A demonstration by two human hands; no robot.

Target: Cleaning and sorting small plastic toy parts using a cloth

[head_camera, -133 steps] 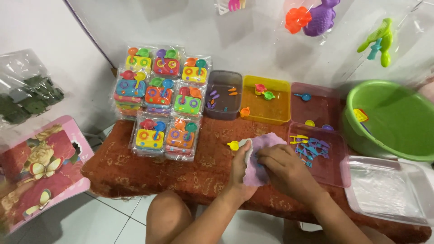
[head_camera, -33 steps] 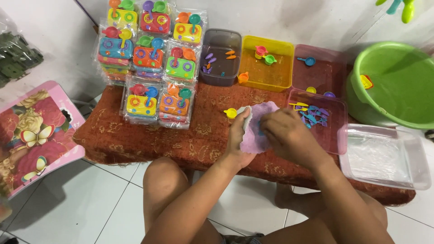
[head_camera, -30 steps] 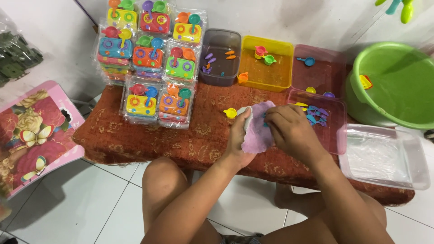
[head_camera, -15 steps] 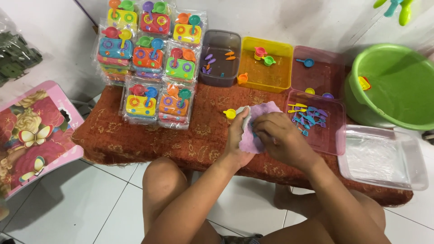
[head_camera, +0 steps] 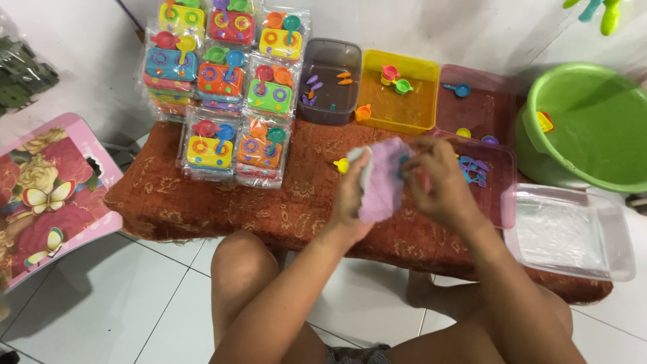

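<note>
Rust-red cushioned bench (head_camera: 222,202): finished toy packs (head_camera: 222,74) stacked upper left, left hand (head_camera: 350,195) gripping a purple piece (head_camera: 381,178), right hand (head_camera: 438,182) pinched at it, bins part-filled.

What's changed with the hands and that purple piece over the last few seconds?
The left hand has tilted the purple piece up off the red cloth, so it stands more upright. The right hand has lifted from pressing on its face to its right edge, blurred by motion. The small yellow cup, the packed toy stoves, the parts trays and the green basin have not moved.
</note>
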